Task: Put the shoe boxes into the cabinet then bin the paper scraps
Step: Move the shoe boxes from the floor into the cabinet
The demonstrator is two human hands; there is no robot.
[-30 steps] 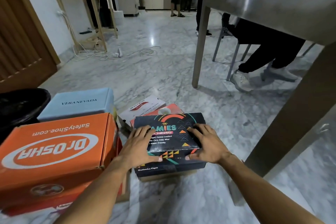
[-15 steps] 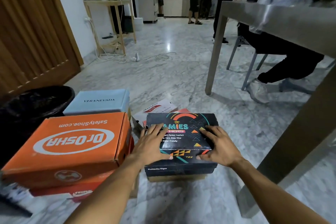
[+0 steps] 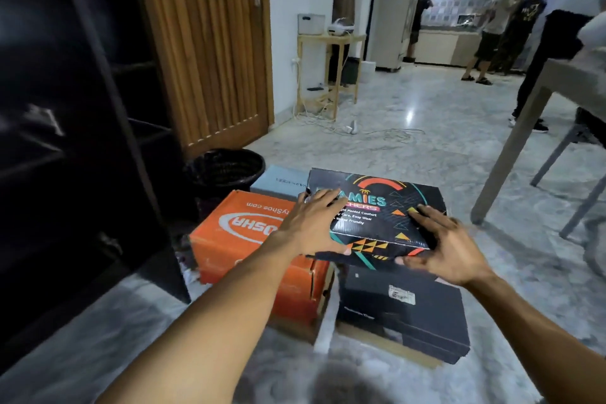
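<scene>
Now I hold the black box between both hands, left and right, long axis crosswise; the cabinet lies at nine o'clock, nearer my left.

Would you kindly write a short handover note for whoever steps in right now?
Left hand and right hand: both grip the patterned box, held up over the stack.
On the floor: orange box, blue box behind it, black box beneath the held one.
Cabinet stands open at left; no box visible on its shelves, though they are dark. Black bin sits beside it.
Done: first box lifted.
Left: shelve all the boxes, then bin the paper scraps; none clearly visible here.
</scene>
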